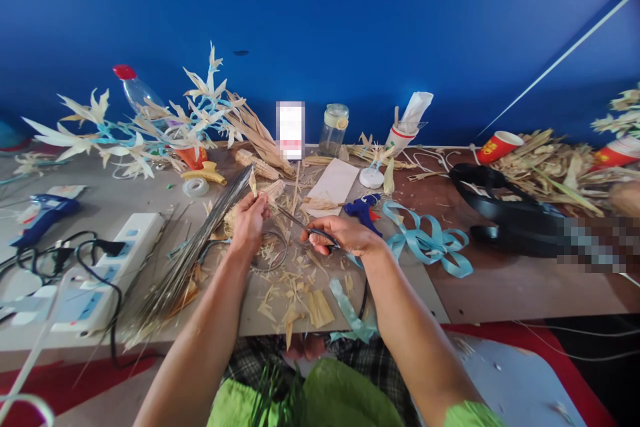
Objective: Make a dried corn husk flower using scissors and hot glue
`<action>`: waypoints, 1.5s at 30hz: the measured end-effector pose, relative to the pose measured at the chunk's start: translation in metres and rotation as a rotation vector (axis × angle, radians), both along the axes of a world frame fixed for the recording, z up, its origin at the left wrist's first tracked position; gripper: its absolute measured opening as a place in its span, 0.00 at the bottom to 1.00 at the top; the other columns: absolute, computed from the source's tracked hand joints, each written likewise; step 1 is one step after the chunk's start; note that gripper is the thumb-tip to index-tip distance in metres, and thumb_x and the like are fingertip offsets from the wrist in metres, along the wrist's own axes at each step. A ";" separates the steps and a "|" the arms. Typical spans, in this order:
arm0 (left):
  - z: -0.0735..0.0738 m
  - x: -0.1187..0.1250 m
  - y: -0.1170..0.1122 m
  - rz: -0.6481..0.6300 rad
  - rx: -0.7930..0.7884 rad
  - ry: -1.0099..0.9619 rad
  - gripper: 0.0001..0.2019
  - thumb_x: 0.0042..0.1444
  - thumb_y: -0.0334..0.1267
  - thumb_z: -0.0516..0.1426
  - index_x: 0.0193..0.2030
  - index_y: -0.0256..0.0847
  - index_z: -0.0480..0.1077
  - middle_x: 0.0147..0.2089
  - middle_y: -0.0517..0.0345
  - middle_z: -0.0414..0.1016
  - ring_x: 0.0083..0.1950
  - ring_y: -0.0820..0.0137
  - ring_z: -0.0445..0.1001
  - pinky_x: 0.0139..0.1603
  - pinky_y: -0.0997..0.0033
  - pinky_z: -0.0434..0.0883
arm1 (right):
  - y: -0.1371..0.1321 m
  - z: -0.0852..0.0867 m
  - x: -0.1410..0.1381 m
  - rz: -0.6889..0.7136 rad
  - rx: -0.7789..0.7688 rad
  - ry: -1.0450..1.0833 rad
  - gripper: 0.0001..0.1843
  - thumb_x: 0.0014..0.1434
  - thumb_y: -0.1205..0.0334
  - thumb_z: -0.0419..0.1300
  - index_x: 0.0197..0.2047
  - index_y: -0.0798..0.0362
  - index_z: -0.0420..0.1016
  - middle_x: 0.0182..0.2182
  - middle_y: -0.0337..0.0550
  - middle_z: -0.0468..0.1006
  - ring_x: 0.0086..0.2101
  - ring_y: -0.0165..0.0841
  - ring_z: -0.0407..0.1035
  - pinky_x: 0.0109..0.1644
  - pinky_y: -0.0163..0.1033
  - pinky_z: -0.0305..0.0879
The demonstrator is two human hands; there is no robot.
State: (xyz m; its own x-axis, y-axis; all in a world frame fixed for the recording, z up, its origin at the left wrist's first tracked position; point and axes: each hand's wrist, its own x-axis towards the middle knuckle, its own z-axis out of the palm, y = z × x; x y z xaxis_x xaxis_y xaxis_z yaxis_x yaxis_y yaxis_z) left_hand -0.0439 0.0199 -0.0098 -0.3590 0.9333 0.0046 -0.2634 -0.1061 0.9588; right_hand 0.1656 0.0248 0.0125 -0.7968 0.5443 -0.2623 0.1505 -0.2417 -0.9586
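Note:
My left hand [249,220] is closed, pinching a small pale piece of corn husk [253,183] that points upward from the fingertips. The scissors [294,217] are in my right hand [347,235], fingers through the dark handles and blades pointing left toward my left hand. Whether the blades touch the husk, I cannot tell. Cut husk scraps [320,309] litter the tabletop below both hands. A bundle of thin metal wires [185,273] lies just left of my left hand. Corn cobs [256,165] rest behind it. Near my right wrist is a blue glue gun [364,209].
Husk flowers on a branch [200,103] stand at the back left. A white power strip [113,267] with black cords lies front left. Looped light-blue ribbon [433,247], a glass jar [334,130], a red paper cup [500,145] and a black strapped object [480,193] occupy the back and right.

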 end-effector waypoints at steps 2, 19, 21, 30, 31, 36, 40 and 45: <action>-0.001 0.000 0.000 -0.025 0.017 0.018 0.10 0.46 0.41 0.60 0.23 0.40 0.63 0.18 0.67 0.53 0.19 0.78 0.52 0.23 0.75 0.58 | 0.001 0.000 0.001 0.008 -0.020 0.007 0.27 0.49 0.43 0.64 0.40 0.60 0.71 0.18 0.34 0.67 0.22 0.23 0.58 0.27 0.31 0.48; 0.000 0.002 -0.001 -0.037 0.017 0.045 0.10 0.46 0.38 0.60 0.21 0.39 0.63 0.18 0.66 0.53 0.20 0.79 0.52 0.22 0.76 0.56 | 0.001 0.002 0.003 0.001 -0.048 0.001 0.25 0.49 0.47 0.65 0.39 0.61 0.72 0.17 0.33 0.66 0.19 0.22 0.57 0.25 0.30 0.47; 0.001 0.003 -0.001 -0.028 0.003 0.063 0.11 0.46 0.38 0.60 0.21 0.39 0.62 0.19 0.66 0.54 0.20 0.78 0.52 0.23 0.76 0.56 | 0.001 0.003 0.003 -0.004 -0.047 0.002 0.24 0.49 0.48 0.65 0.39 0.61 0.71 0.17 0.33 0.66 0.19 0.22 0.57 0.25 0.30 0.47; 0.004 0.004 -0.003 -0.017 -0.034 0.118 0.11 0.46 0.39 0.59 0.21 0.40 0.61 0.19 0.66 0.54 0.21 0.78 0.52 0.23 0.75 0.55 | 0.000 0.003 0.002 -0.012 -0.060 0.005 0.24 0.48 0.48 0.65 0.39 0.61 0.72 0.17 0.32 0.65 0.19 0.21 0.58 0.25 0.30 0.48; 0.003 0.004 -0.003 -0.016 -0.032 0.122 0.11 0.46 0.39 0.59 0.21 0.40 0.61 0.19 0.66 0.53 0.21 0.78 0.52 0.23 0.75 0.55 | 0.000 0.003 0.002 -0.014 -0.063 0.005 0.24 0.48 0.49 0.65 0.38 0.61 0.72 0.17 0.32 0.65 0.20 0.21 0.58 0.25 0.30 0.48; 0.002 0.003 -0.003 -0.013 -0.029 0.121 0.11 0.47 0.40 0.59 0.21 0.40 0.61 0.19 0.66 0.53 0.21 0.78 0.52 0.23 0.76 0.56 | 0.001 0.003 0.002 -0.023 -0.079 0.008 0.24 0.47 0.49 0.66 0.38 0.62 0.72 0.18 0.32 0.64 0.20 0.21 0.58 0.24 0.30 0.48; 0.002 0.003 -0.003 -0.008 -0.029 0.154 0.12 0.47 0.40 0.59 0.21 0.40 0.61 0.19 0.66 0.53 0.21 0.77 0.53 0.23 0.76 0.56 | 0.001 0.002 0.001 -0.024 -0.077 0.001 0.24 0.46 0.50 0.67 0.37 0.61 0.72 0.20 0.32 0.64 0.20 0.20 0.57 0.24 0.30 0.48; 0.000 0.002 -0.002 -0.002 -0.015 0.182 0.12 0.47 0.41 0.58 0.20 0.40 0.61 0.19 0.66 0.52 0.21 0.77 0.53 0.23 0.76 0.55 | 0.001 0.003 0.002 -0.041 -0.058 -0.013 0.23 0.45 0.51 0.68 0.37 0.61 0.72 0.21 0.33 0.66 0.20 0.20 0.58 0.24 0.30 0.47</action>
